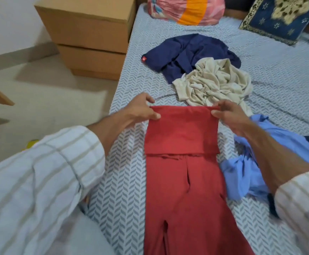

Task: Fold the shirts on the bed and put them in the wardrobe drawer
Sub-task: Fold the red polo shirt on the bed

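From the head view, the red shirt [183, 181] lies flat down the middle of the bed [288, 74], already narrowed into a long strip, and both hands are on its far end. The left hand [142, 111] pinches the left corner of the raised fold, thumb on top; the right hand [229, 116] pinches the right corner, so the top panel is doubled over toward the body. That looks like the lengthwise fold in progress, roughly halfway through this one garment. Plenty is left. At twelve o'clock from the red shirt a cream shirt [214, 83] sits crumpled, touching a navy shirt [186, 54] just beyond it at eleven, both unfolded. At three o'clock a light blue shirt [242, 172] lies bunched under the right forearm, also unfolded. No folded stack shows anywhere on the bed. A wooden drawer unit [87, 34] stands beside the bed at ten o'clock, drawers closed; whether it is the wardrobe drawer I cannot tell. So: one shirt mid-fold, three waiting, nothing stowed yet.
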`<action>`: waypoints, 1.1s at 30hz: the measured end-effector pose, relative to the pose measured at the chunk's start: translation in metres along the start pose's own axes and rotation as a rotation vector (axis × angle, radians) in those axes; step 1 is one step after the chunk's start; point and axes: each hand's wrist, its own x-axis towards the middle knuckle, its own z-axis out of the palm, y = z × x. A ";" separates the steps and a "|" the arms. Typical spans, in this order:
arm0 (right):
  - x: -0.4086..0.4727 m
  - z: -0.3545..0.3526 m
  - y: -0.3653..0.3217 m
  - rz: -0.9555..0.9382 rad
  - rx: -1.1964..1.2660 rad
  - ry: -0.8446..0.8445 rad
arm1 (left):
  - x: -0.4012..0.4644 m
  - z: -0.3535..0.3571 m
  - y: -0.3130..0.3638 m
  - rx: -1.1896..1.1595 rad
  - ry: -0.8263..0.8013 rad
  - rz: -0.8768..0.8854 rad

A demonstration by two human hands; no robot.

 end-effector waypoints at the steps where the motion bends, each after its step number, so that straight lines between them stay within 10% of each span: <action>1: -0.004 -0.006 -0.009 -0.024 -0.026 -0.010 | -0.004 -0.007 0.006 0.031 -0.023 0.001; 13: -0.228 -0.061 -0.016 -0.318 -0.442 -0.033 | -0.197 0.002 -0.001 0.431 0.056 0.539; 19: -0.322 -0.047 0.073 -0.414 -0.463 -0.058 | -0.274 0.046 -0.058 0.536 -0.207 0.752; 33: -0.370 -0.027 0.152 -0.479 -0.448 -0.084 | -0.305 0.085 -0.110 0.751 -0.540 0.538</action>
